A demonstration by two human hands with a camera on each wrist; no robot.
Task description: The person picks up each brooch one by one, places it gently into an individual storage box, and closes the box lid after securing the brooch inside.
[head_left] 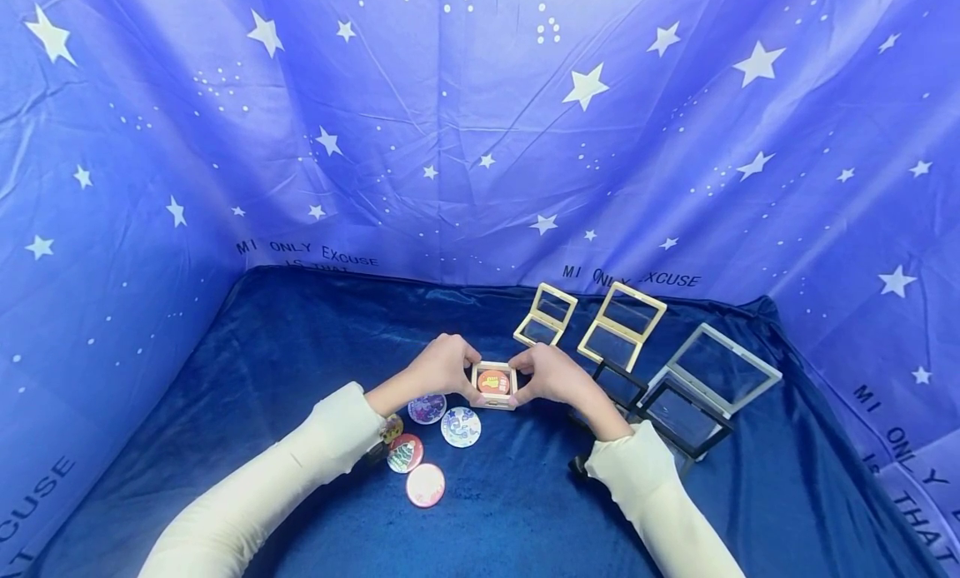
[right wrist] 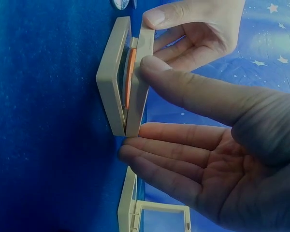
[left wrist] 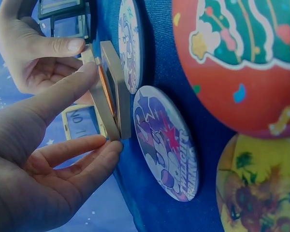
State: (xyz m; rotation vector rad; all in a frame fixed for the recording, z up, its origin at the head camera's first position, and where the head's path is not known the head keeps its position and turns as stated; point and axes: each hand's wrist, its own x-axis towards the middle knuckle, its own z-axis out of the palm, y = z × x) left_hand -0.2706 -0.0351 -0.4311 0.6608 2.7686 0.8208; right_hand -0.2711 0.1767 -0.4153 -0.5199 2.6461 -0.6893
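Note:
A small cream hinged display frame (head_left: 493, 406) is between both hands, with its two halves partly folded together. Inside it sits an orange round badge (head_left: 493, 383) with a yellow thumbs-up picture. At the frame's left side, my left hand (head_left: 446, 366) pinches the edge between thumb and fingers. Opposite, my right hand (head_left: 552, 375) pinches the right edge the same way. The right wrist view shows the badge edge-on in the narrow gap between the halves (right wrist: 108, 77). Closest to the left hand lies a purple badge (left wrist: 166, 145), next to a white-and-blue badge (head_left: 461, 427).
A red Christmas-tree badge (head_left: 405, 453), a yellow sunflower badge (head_left: 392, 429) and a pink badge (head_left: 425, 485) lie on the blue velvet cloth (head_left: 510, 503). Opened cream frames (head_left: 635, 345), a black frame (head_left: 722, 435) and a pale grey frame (head_left: 750, 361) stand at the right.

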